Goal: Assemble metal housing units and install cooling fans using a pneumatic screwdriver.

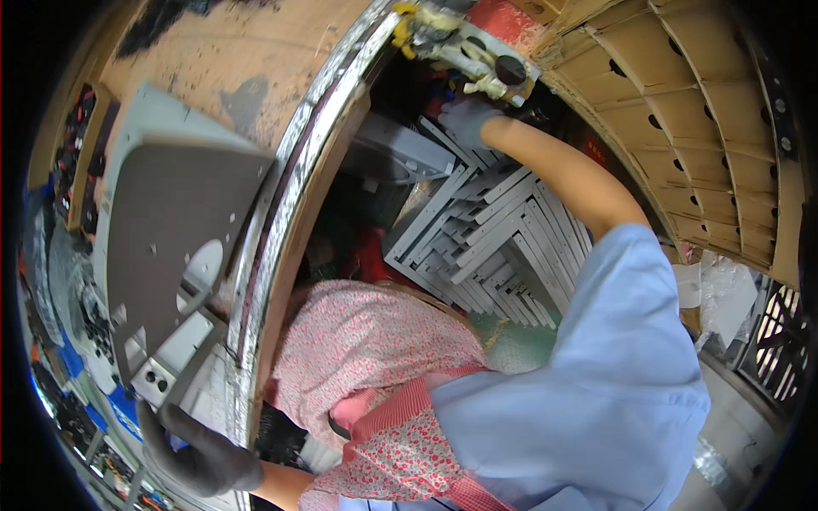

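Note:
My left hand (204, 456), in a dark grey glove, is at the lower left by the table edge. Its thumb and fingers are apart, just below the end of a pale metal bracket (158, 381). A large grey sheet-metal panel (175, 230) with cutouts lies beyond it on the table. My right arm reaches under the tabletop's far corner. The right hand (469, 126), in a lighter grey glove, is at the upper end of a stack of nested, angled grey metal frames (494, 230). Its fingertips are hidden, so I cannot see whether it grips a frame.
The worktable's metal-trimmed edge (281, 187) curves between my arms. A clamp-like fixture (486, 60) sits at its far corner. A cardboard divider with compartments (682, 111) stands at the right. Small parts and tools (81, 162) crowd the left side.

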Demonstrator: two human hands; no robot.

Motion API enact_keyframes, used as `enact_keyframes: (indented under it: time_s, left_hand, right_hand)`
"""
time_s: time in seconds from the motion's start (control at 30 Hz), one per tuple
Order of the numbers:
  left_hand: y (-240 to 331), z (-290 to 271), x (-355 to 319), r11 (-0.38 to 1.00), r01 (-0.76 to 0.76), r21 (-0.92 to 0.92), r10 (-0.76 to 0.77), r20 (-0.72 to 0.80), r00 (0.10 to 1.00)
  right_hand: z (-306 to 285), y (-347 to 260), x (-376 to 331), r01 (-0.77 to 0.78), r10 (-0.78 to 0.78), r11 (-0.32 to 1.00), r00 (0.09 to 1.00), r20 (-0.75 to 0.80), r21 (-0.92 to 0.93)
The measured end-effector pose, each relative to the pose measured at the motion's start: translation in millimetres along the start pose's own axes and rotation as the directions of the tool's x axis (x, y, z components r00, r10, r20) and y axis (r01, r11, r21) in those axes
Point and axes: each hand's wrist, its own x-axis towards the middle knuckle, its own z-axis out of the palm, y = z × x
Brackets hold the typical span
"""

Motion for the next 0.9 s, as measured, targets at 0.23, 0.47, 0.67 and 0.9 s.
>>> enact_keyframes:
  time_s: [0.23, 0.47, 0.67, 0.9]
  left_hand:
    - [-10, 4, -6, 0.997, -0.009, -0.072, 0.005, -0.046, 0.999]
    - [-8, 4, -4, 1.0, 0.004, -0.003, -0.004, -0.075, 0.997]
    - [-7, 8, -1, 1.0, 0.012, -0.01, -0.013, -0.137, 0.99]
    - [-10, 6, -6, 1.0, 0.01, -0.009, -0.011, -0.158, 0.987]
  right_hand:
    - [135, 28, 94, -0.088, 0.091, 0.99, 0.996, 0.024, -0.112]
    - [127, 67, 66, -0.289, 0.29, 0.916, 0.956, 0.041, 0.279]
    - [121, 109, 35, -0.373, 0.351, 0.792, 0.926, 0.14, 0.483]
    - [108, 147, 24, -0.48, 0.474, 0.549, 0.853, 0.218, 0.684]
